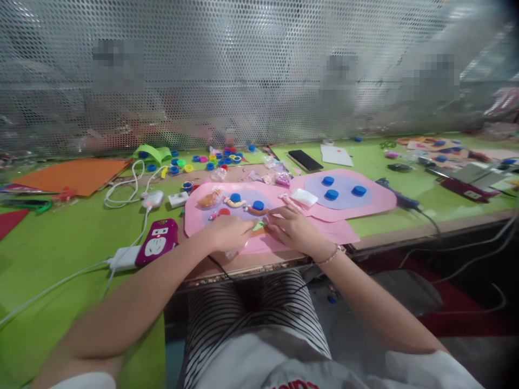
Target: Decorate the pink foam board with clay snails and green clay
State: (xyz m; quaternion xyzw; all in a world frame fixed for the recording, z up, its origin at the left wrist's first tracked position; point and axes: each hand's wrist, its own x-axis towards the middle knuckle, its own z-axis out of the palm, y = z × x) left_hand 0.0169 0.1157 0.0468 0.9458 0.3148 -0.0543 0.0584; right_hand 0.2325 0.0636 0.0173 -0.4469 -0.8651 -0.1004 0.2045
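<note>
Both my hands rest on a pink foam sheet (194, 216) with a lilac oval at the table's near edge. My left hand (229, 232) is curled, fingers closed, pressing on something small that I cannot make out. My right hand (294, 229) lies beside it, fingertips together and pointing left toward the same spot. On the sheet lie blue bottle caps (235, 198), a red cap (224, 212) and small orange and white pieces (211, 199). A second pink sheet (379, 201) with three blue caps (331, 194) lies to the right.
A pink power bank (158, 241) with white cables (121, 189) lies left. Loose coloured caps (211, 159), orange paper (73, 175), a black phone (305, 160) and white paper (336, 155) lie further back. A perforated metal screen (259, 70) walls the table's far side.
</note>
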